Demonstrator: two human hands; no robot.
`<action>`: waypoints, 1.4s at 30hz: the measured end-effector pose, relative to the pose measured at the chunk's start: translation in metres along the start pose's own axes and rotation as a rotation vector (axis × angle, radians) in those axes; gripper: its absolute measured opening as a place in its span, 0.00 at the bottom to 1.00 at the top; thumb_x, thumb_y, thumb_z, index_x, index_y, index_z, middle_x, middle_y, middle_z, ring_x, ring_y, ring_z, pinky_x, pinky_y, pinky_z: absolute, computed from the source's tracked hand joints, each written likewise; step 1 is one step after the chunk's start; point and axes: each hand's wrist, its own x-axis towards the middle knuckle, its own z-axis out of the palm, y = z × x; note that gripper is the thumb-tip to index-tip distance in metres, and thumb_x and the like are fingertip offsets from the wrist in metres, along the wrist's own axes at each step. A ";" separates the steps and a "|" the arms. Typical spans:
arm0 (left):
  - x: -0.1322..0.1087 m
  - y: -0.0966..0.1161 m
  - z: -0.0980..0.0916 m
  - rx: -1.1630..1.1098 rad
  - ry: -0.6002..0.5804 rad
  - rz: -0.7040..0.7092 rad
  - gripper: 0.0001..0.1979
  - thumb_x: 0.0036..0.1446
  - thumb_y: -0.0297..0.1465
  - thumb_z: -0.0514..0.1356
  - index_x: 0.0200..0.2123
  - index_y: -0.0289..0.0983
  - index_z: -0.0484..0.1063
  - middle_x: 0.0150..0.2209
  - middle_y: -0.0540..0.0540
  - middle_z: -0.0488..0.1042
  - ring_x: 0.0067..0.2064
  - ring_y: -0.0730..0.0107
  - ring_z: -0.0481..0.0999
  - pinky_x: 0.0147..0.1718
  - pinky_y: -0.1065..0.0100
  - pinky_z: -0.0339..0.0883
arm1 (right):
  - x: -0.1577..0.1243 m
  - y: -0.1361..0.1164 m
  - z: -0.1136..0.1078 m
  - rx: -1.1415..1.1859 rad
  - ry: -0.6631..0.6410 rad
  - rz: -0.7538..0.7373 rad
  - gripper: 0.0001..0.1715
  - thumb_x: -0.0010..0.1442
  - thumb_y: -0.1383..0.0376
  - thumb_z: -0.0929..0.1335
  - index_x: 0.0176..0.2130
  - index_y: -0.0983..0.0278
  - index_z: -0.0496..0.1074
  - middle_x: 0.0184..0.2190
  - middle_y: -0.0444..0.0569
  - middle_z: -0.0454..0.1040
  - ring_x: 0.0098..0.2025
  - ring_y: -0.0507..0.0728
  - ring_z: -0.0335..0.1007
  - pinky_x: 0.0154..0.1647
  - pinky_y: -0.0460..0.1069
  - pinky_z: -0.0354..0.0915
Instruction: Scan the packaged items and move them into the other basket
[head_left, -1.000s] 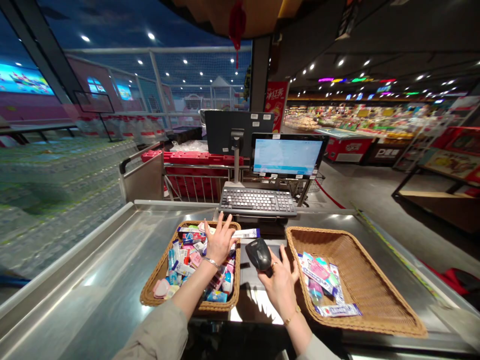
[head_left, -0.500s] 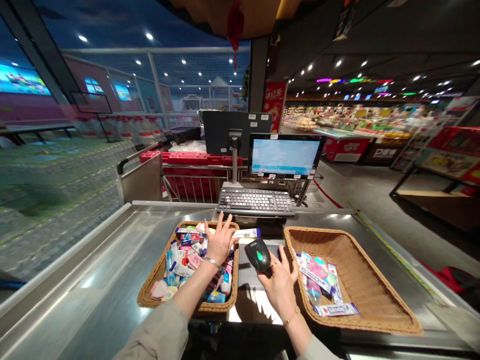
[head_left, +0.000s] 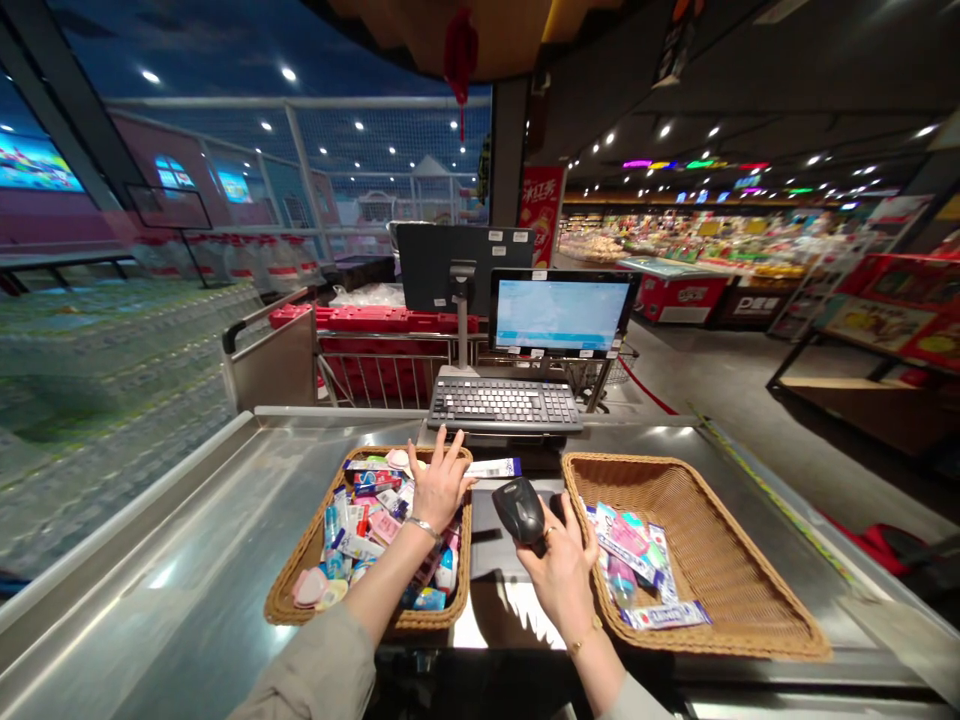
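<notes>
My left hand (head_left: 441, 487) is over the left wicker basket (head_left: 281, 600), fingers spread on top. Its thumb side pins a slim white-and-blue candy stick pack (head_left: 493, 468), which points right and shows a barcode. Below it the basket is heaped with small packets, tubes and a pink heart-shaped item (head_left: 309, 588). My right hand (head_left: 559, 565) is wrapped round a black barcode scanner (head_left: 517, 508), its head tilted towards the pack and apart from it. Beside that hand stands the right wicker basket (head_left: 739, 540), holding several similar stick packs (head_left: 666, 615) and a colourful packet (head_left: 626, 535).
A black keyboard (head_left: 504, 404) sits behind the baskets, below a lit screen (head_left: 559, 312) and a second monitor (head_left: 461, 265) seen from behind. The metal counter (head_left: 187, 560) has a raised left edge. Beyond it stand a trolley (head_left: 367, 370) and shop displays.
The green light on the scanner has gone out, and the scanner has turned slightly. The whole view has shifted a little; both hands keep their hold.
</notes>
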 end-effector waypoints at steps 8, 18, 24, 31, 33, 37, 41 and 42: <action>0.008 0.008 0.006 -0.050 0.009 0.031 0.07 0.61 0.34 0.57 0.40 0.42 0.74 0.63 0.42 0.63 0.69 0.46 0.51 0.61 0.28 0.24 | -0.001 0.008 -0.008 -0.006 0.025 0.075 0.22 0.55 0.64 0.65 0.50 0.54 0.74 0.58 0.46 0.69 0.69 0.66 0.43 0.66 0.69 0.34; 0.021 0.026 0.014 -0.066 0.008 0.105 0.09 0.61 0.38 0.57 0.40 0.43 0.74 0.63 0.43 0.64 0.68 0.47 0.53 0.61 0.28 0.24 | -0.002 0.029 -0.014 -0.058 0.118 0.154 0.20 0.55 0.62 0.66 0.49 0.55 0.74 0.56 0.48 0.71 0.68 0.67 0.47 0.64 0.70 0.39; 0.031 0.039 0.018 -0.089 -0.001 0.174 0.10 0.62 0.39 0.56 0.40 0.42 0.74 0.63 0.43 0.64 0.68 0.48 0.52 0.61 0.28 0.24 | -0.005 0.041 -0.021 -0.102 0.175 0.165 0.18 0.57 0.61 0.65 0.46 0.58 0.76 0.53 0.51 0.74 0.67 0.67 0.50 0.65 0.68 0.37; 0.041 0.057 0.030 -0.139 -0.035 0.279 0.07 0.62 0.37 0.57 0.37 0.43 0.74 0.63 0.44 0.64 0.68 0.49 0.52 0.61 0.27 0.25 | -0.007 0.063 -0.031 -0.136 0.240 0.242 0.22 0.57 0.56 0.65 0.49 0.59 0.75 0.56 0.55 0.71 0.67 0.67 0.50 0.64 0.67 0.37; 0.044 0.064 0.032 -0.152 -0.047 0.306 0.07 0.62 0.36 0.57 0.37 0.43 0.74 0.63 0.45 0.64 0.68 0.50 0.52 0.61 0.27 0.25 | -0.008 0.071 -0.035 -0.139 0.247 0.269 0.24 0.58 0.54 0.64 0.50 0.59 0.74 0.56 0.55 0.71 0.67 0.66 0.49 0.64 0.67 0.38; 0.051 0.077 0.035 -0.179 -0.067 0.356 0.06 0.62 0.35 0.57 0.38 0.43 0.74 0.63 0.45 0.65 0.68 0.50 0.54 0.61 0.28 0.24 | -0.010 0.086 -0.044 -0.155 0.284 0.332 0.25 0.58 0.53 0.63 0.49 0.61 0.75 0.56 0.56 0.71 0.67 0.66 0.49 0.63 0.66 0.38; 0.058 0.090 0.039 -0.197 -0.092 0.411 0.05 0.61 0.34 0.58 0.37 0.43 0.74 0.63 0.46 0.65 0.68 0.50 0.54 0.61 0.29 0.23 | -0.012 0.102 -0.053 -0.149 0.313 0.374 0.23 0.57 0.54 0.63 0.47 0.60 0.75 0.56 0.53 0.71 0.68 0.64 0.47 0.64 0.67 0.35; 0.059 0.093 0.041 -0.202 -0.094 0.424 0.05 0.62 0.34 0.57 0.37 0.43 0.74 0.63 0.46 0.65 0.68 0.51 0.54 0.61 0.29 0.23 | -0.012 0.107 -0.055 -0.143 0.320 0.391 0.23 0.56 0.55 0.64 0.47 0.60 0.75 0.56 0.52 0.71 0.68 0.64 0.47 0.64 0.67 0.35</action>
